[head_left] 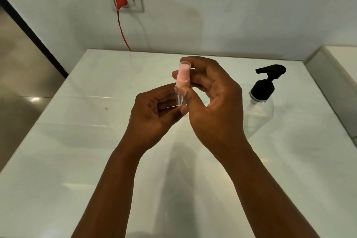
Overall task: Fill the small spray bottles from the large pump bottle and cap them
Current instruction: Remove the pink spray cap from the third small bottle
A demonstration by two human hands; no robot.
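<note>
2 hands (152, 110) (212, 100) hide most of the spray bottle (182, 83).

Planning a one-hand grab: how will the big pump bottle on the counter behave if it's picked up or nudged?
The pump bottle looks clear and mostly empty, so probably light for its size. Its tall black pump head likely makes it a bit top-heavy; a high push may tip it. On the glossy white counter it could slide rather than stay put.
</note>
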